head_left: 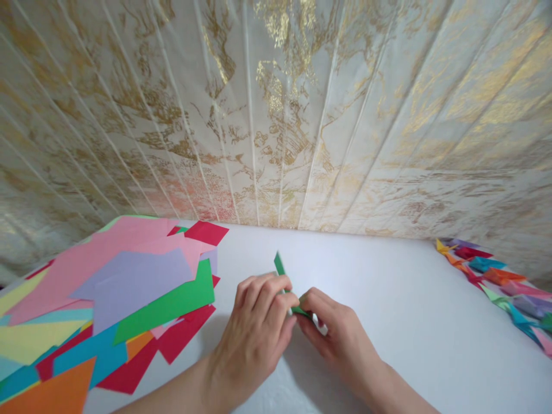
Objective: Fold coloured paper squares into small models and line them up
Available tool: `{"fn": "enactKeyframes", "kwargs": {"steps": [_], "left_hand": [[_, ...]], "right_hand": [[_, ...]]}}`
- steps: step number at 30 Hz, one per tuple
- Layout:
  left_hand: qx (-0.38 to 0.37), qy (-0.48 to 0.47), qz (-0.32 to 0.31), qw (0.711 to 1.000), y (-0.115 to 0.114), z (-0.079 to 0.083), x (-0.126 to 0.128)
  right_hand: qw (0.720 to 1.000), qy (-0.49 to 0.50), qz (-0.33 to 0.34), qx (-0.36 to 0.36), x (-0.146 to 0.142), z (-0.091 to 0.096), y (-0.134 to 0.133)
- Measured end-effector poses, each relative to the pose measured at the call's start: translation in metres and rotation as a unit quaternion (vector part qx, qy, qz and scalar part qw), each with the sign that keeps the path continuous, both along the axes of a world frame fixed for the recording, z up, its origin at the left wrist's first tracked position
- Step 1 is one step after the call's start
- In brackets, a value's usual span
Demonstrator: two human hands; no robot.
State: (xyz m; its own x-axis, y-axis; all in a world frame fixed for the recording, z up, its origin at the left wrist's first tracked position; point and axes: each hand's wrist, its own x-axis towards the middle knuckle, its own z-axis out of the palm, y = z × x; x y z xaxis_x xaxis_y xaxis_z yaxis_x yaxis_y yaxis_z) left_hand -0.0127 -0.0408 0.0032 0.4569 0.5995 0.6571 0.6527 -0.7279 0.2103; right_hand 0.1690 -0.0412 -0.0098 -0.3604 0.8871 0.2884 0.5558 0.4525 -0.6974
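Just above the white table, a folded piece of green paper is held between both hands. One narrow point of it sticks up past the fingers of my left hand, which is closed around the paper with the back of the hand toward me. My right hand pinches the lower right part of the same paper between thumb and forefinger. Most of the folded shape is hidden behind the fingers, so its exact form cannot be made out.
On the left lies a spread heap of coloured paper sheets, overlapping in pink, lilac, green, red, blue, yellow and orange. Several small folded paper figures stand in rows at the right edge. A patterned curtain hangs behind the white table.
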Motion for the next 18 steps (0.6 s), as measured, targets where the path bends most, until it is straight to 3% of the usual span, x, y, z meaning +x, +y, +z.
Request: {"fn": "enactKeyframes", "kwargs": {"steps": [3, 5, 10, 13, 18], "left_hand": [[0.039, 0.002, 0.001, 0.999, -0.002, 0.001, 0.001], [0.004, 0.052, -0.013, 0.999, 0.002, -0.005, 0.002], [-0.094, 0.117, -0.064, 0.987, 0.018, -0.026, 0.001], [-0.088, 0.112, -0.085, 0.986, 0.021, -0.03, 0.0], [-0.073, 0.117, -0.071, 0.988, 0.016, -0.028, 0.002]], "right_hand": [[0.976, 0.165, -0.043, -0.139, 0.002, -0.003, 0.004], [0.97, 0.169, -0.044, -0.169, 0.006, -0.005, 0.009], [0.994, -0.05, -0.061, -0.071, 0.031, -0.001, 0.017], [0.993, -0.086, -0.082, -0.02, 0.048, 0.009, 0.014], [0.993, -0.107, 0.053, -0.01, 0.045, 0.009, -0.002]]}}
